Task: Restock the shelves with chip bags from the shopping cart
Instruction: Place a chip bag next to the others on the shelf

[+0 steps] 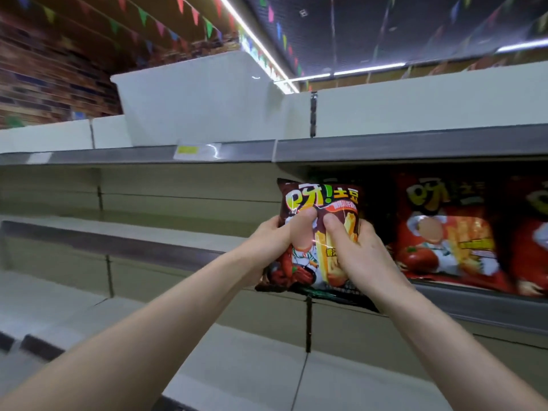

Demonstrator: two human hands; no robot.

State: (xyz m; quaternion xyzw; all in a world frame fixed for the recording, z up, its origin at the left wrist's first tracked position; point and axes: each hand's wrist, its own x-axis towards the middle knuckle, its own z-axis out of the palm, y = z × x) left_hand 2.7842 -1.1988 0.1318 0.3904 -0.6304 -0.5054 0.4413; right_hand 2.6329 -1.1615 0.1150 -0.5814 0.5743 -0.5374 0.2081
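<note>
1. Two forearms are being stretched forward and upward from the lower edge of the view toward the shelving.
2. A brown bag (321,200) of chips is being gripped by both hands. The left hand (274,237) is being curled round its left edge, thumb pressed on the front. The right hand (364,256) is being clamped on its right side, thumb likewise on the front.
3. The brown bag is being held upright at the front rail of the middle shelf (480,307); whether it is resting there cannot be told.
4. Red bags (444,232) are being displayed upright on that shelf, just right of the brown bag and slightly behind it.
5. On the shelf above, a white bin (201,99) is being kept, with a yellow tag (189,150) being shown on the rail beneath it.
6. Farthest off, coloured bunting (142,16) and a light strip (252,34) are being hung overhead, and a brick wall (44,69) is being seen at the upper left.
</note>
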